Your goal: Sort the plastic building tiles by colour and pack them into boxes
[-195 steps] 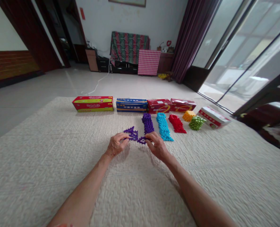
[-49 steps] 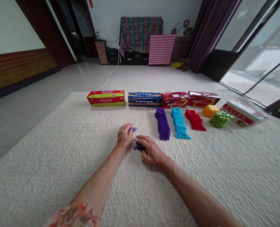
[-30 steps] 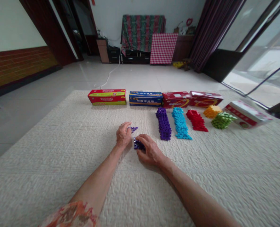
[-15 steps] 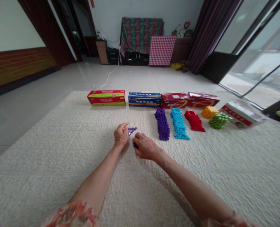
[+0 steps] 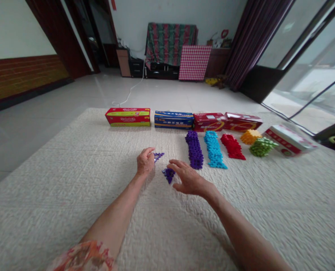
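My left hand is closed on the left end of a purple triangular piece, whose pointed end sticks out to the right. Just to the right, my right hand is spread with nothing in it, its fingertips beside a second purple piece that lies on the pale quilted cover. Beyond my right hand a long stack of purple pieces lies on the cover, with a light blue stack and a red stack to its right.
Yellow pieces and green pieces lie at the right, beside a white and red box. Along the back edge stand a red and yellow box, a blue box and two dark red boxes.
My right hand has let go of the second purple piece, opened and moved a little to the right. My left hand has stayed where it was with its piece.
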Available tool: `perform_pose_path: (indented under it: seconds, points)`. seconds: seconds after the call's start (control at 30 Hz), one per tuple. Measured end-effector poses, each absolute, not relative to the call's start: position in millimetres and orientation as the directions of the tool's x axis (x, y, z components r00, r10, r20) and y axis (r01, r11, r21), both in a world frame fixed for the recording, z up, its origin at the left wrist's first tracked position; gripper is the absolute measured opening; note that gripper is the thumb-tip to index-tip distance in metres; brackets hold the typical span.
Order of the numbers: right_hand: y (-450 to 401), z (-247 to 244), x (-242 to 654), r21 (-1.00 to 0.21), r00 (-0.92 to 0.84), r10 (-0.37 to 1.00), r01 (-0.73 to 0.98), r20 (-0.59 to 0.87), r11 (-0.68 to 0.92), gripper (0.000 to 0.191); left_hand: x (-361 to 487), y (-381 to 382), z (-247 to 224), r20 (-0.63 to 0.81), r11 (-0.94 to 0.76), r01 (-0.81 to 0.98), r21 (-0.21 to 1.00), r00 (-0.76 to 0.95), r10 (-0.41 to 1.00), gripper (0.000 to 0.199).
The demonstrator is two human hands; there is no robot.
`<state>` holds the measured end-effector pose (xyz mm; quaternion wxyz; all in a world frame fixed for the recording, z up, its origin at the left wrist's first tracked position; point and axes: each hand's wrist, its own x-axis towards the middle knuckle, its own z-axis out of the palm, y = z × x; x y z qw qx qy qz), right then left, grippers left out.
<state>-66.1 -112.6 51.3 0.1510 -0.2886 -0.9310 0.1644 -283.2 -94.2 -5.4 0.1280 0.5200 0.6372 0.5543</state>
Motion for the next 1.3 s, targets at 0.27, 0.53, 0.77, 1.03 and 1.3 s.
perform_pose_path:
  seconds: [0.27, 0.53, 0.77, 1.03, 1.3]
  points:
    - [-114, 41, -78, -0.377, -0.784, 0.578, 0.477, 0.227, 0.794, 0.041, -284, -94, -6, 0.398, -0.133, 0.534, 0.835, -0.419, 0.816, 0.027]
    - [-114, 42, -77, -0.381, -0.765, 0.601, 0.497, 0.233, 0.780, 0.040, -285, -94, -8, 0.379, -0.115, 0.544, 0.831, -0.404, 0.832, 0.027]
    - [-107, 47, -38, -0.396, -0.530, 0.704, 0.586, 0.474, 0.707, 0.041, -284, -93, -8, 0.404, -0.138, 0.544, 0.828, -0.406, 0.820, 0.027]
    - [-98, 22, 9, -0.234, -0.368, 0.718, 0.774, 0.591, 0.589, 0.042, -285, -92, -8, 0.344, -0.081, 0.537, 0.839, -0.412, 0.844, 0.031]
    - [-98, 23, 5, -0.193, -0.393, 0.710, 0.783, 0.584, 0.592, 0.042, -286, -92, -9, 0.348, -0.082, 0.541, 0.837, -0.411, 0.842, 0.031]
